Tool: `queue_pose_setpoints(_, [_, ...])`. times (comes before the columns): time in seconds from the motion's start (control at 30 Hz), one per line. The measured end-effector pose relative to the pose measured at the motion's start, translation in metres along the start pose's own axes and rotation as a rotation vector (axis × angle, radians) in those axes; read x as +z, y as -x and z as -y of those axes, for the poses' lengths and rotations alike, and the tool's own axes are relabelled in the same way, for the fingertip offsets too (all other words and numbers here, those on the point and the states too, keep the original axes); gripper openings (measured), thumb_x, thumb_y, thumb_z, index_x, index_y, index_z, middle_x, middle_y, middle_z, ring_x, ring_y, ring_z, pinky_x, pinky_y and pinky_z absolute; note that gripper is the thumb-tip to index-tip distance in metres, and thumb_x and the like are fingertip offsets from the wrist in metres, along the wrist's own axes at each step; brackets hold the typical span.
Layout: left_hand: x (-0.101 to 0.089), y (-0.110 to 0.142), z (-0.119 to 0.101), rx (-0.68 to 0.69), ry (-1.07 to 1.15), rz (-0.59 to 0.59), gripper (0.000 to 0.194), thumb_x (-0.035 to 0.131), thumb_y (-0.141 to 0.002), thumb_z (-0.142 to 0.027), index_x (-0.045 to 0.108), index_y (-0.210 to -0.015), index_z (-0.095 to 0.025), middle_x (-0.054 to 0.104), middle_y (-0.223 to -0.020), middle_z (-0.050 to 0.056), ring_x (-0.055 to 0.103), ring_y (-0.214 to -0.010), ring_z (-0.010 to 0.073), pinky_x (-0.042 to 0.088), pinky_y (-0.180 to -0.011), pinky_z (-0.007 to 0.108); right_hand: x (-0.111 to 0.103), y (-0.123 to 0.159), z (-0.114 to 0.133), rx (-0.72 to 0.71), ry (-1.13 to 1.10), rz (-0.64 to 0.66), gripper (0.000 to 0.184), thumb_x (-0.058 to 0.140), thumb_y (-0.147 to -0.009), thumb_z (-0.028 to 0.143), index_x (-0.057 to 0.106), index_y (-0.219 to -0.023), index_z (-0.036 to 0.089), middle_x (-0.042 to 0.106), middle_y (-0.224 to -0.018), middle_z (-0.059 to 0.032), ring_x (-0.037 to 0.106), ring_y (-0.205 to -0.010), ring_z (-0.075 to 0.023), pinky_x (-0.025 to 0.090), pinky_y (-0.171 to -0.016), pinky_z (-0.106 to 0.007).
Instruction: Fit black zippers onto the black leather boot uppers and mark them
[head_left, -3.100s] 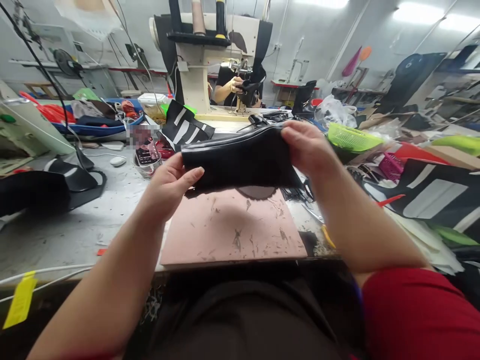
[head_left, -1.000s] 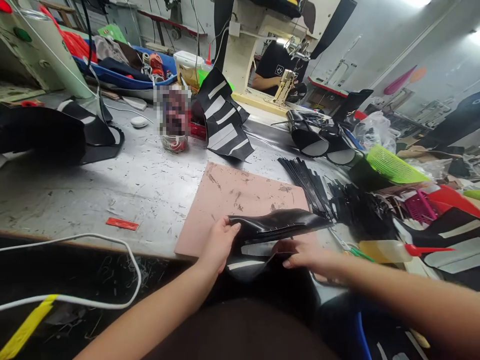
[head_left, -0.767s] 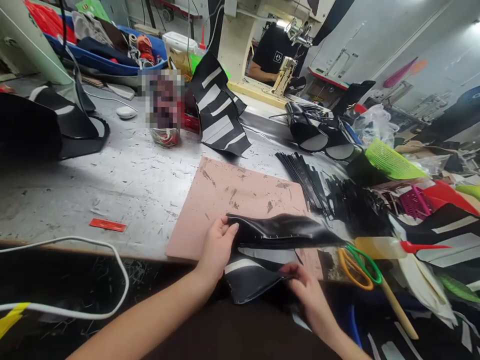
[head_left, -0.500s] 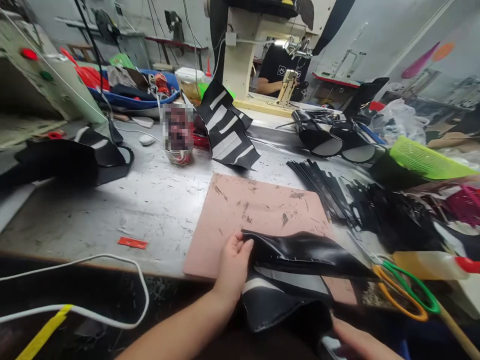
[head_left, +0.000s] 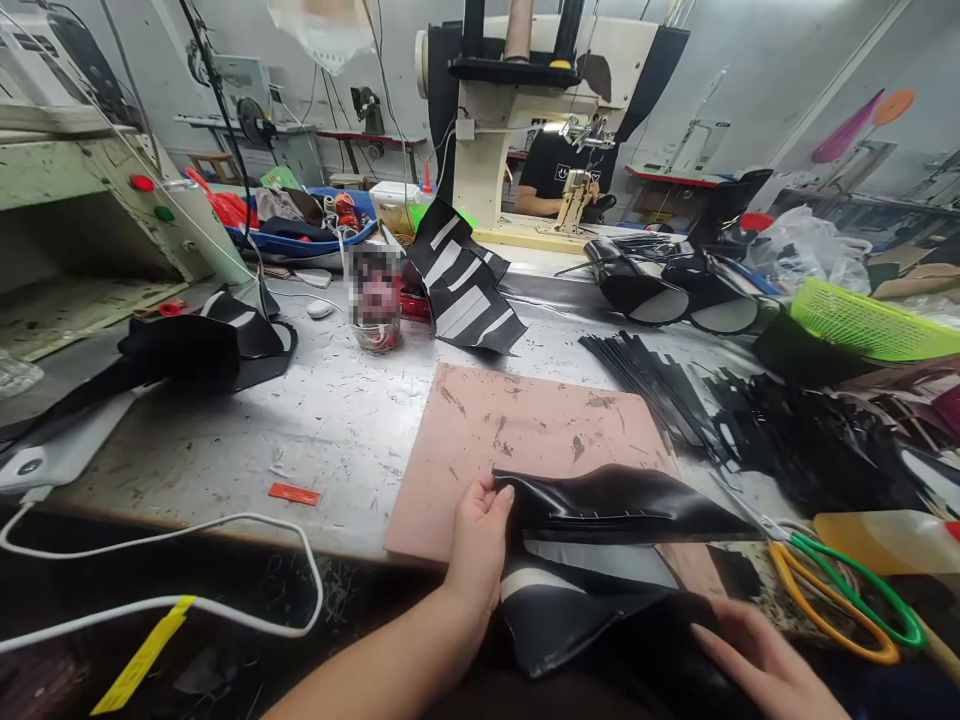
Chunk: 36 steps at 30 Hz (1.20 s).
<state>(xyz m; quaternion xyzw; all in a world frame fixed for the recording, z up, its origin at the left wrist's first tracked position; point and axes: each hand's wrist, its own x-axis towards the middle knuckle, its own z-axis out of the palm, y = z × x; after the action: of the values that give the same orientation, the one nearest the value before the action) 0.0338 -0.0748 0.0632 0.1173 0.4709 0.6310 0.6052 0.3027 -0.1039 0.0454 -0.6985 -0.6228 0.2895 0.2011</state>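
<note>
A shiny black leather piece [head_left: 615,508], folded over, lies partly on a pinkish cutting board [head_left: 517,420] and hangs toward my lap. Small pale tick marks run along its upper flap, and a grey and cream lining shows in the fold. My left hand [head_left: 484,530] pinches the upper left corner between thumb and fingers. At the lower right, my right hand [head_left: 757,650] grips the dark lower part of the same piece, fingers on top and thumb toward me. Part of that grip is hidden in the dark folds.
Scissors with green and orange handles [head_left: 847,590] lie at the right, near a bottle of amber liquid [head_left: 862,540]. Black strips [head_left: 652,385] are heaped behind them. A sewing machine [head_left: 480,150] stands at the back; a white cable [head_left: 300,560] loops off the left edge.
My right hand has come up from the bottom edge and now grips the leather piece's lower right part. My left hand keeps its pinch. The camera view has shifted slightly.
</note>
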Motion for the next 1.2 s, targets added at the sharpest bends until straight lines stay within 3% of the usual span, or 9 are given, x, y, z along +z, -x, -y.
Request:
queue_pose_setpoints(0.1, [-0.001, 0.000, -0.002, -0.008, -0.034, -0.001, 0.031, 0.070, -0.064, -0.033, 0.057, -0.085, -0.015, 0.068, -0.075, 0.003, 0.064, -0.076, 0.0159, 0.047, -0.078, 0.030, 0.003, -0.006, 0.016, -0.579, 0.341, -0.225, 0.040, 0.046, -0.078, 0.031, 0.055, -0.115, 0.019, 0.063, -0.107, -0.0129, 0.060, -0.097, -0.0292, 0.050, -0.078, -0.041])
queue_pose_setpoints(0.23, [-0.002, -0.002, -0.002, 0.002, -0.044, 0.013, 0.032, 0.070, -0.064, -0.035, 0.056, -0.086, -0.015, 0.068, -0.076, 0.003, 0.063, -0.076, 0.0164, 0.046, -0.081, 0.031, 0.002, -0.010, 0.067, -1.195, 0.628, -0.143, 0.042, 0.037, -0.074, 0.006, 0.059, -0.107, 0.020, 0.064, -0.105, -0.0087, 0.060, -0.096, -0.0224, 0.043, -0.084, -0.036])
queue_pose_setpoints(0.37, [-0.003, -0.004, 0.004, 0.047, -0.074, 0.011, 0.032, 0.070, -0.065, -0.036, 0.057, -0.086, -0.015, 0.068, -0.076, 0.003, 0.063, -0.077, 0.0161, 0.046, -0.079, 0.030, 0.013, -0.011, 0.116, -1.101, 0.802, 0.039, 0.018, 0.053, -0.072, 0.032, 0.055, -0.061, 0.018, 0.058, -0.056, -0.0069, 0.057, -0.054, -0.0224, 0.042, -0.056, -0.034])
queue_pose_setpoints(0.47, [-0.004, -0.005, 0.008, 0.094, -0.118, 0.011, 0.029, 0.068, -0.068, -0.036, 0.057, -0.086, -0.015, 0.067, -0.078, 0.003, 0.062, -0.077, 0.0155, 0.046, -0.076, 0.028, 0.025, -0.013, 0.140, -1.203, 0.816, 0.213, 0.012, 0.059, -0.071, 0.028, 0.058, -0.072, 0.016, 0.060, -0.062, -0.0061, 0.055, -0.051, -0.0196, 0.033, -0.045, -0.028])
queue_pose_setpoints(0.57, [-0.004, -0.005, 0.006, 0.084, -0.158, 0.004, 0.030, 0.067, -0.068, -0.038, 0.055, -0.085, -0.016, 0.067, -0.080, 0.004, 0.061, -0.078, 0.0150, 0.046, -0.076, 0.027, 0.031, -0.023, 0.155, -1.302, 0.700, 0.583, 0.008, 0.055, -0.074, 0.012, 0.059, -0.078, 0.017, 0.063, -0.068, -0.0026, 0.055, -0.053, -0.0157, 0.029, -0.045, -0.025])
queue_pose_setpoints(0.67, [-0.004, -0.007, -0.003, 0.018, -0.230, 0.009, 0.032, 0.069, -0.063, -0.039, 0.055, -0.081, -0.016, 0.065, -0.079, 0.003, 0.060, -0.073, 0.0136, 0.046, -0.071, 0.026, 0.029, -0.043, 0.162, -0.967, 0.472, 0.800, 0.015, 0.048, -0.082, 0.016, 0.059, -0.073, 0.017, 0.063, -0.067, -0.0011, 0.055, -0.056, -0.0127, 0.034, -0.050, -0.022])
queue_pose_setpoints(0.83, [-0.006, -0.015, -0.016, -0.039, -0.401, 0.100, 0.023, 0.073, -0.057, -0.027, 0.054, -0.063, -0.015, 0.058, -0.057, -0.002, 0.052, -0.053, 0.0096, 0.040, -0.052, 0.021, 0.025, -0.066, 0.154, -0.502, 0.187, 0.704, 0.017, 0.049, -0.084, 0.028, 0.056, -0.074, 0.016, 0.064, -0.072, -0.0024, 0.057, -0.066, -0.0143, 0.041, -0.059, -0.022])
queue_pose_setpoints(1.07, [-0.008, -0.020, -0.012, 0.052, -0.579, -0.020, 0.028, 0.067, -0.062, -0.027, 0.043, -0.075, -0.021, 0.049, -0.048, -0.009, 0.044, -0.042, 0.0080, 0.033, -0.040, 0.017, 0.026, -0.038, 0.135, -1.099, 0.480, 0.574, 0.022, 0.038, -0.090, 0.021, 0.057, -0.081, 0.017, 0.061, -0.069, -0.0027, 0.055, -0.054, -0.0135, 0.032, -0.049, -0.024])
queue_pose_setpoints(1.2, [-0.013, -0.021, -0.021, 0.085, -0.757, 0.083, 0.026, 0.067, -0.063, -0.026, 0.043, -0.072, -0.021, 0.046, -0.047, -0.011, 0.041, -0.040, 0.0062, 0.029, -0.041, 0.017, 0.028, -0.032, 0.136, -1.125, 0.485, 0.541, 0.019, 0.041, -0.090, 0.026, 0.058, -0.090, 0.016, 0.060, -0.071, -0.0024, 0.053, -0.054, -0.0129, 0.030, -0.047, -0.024])
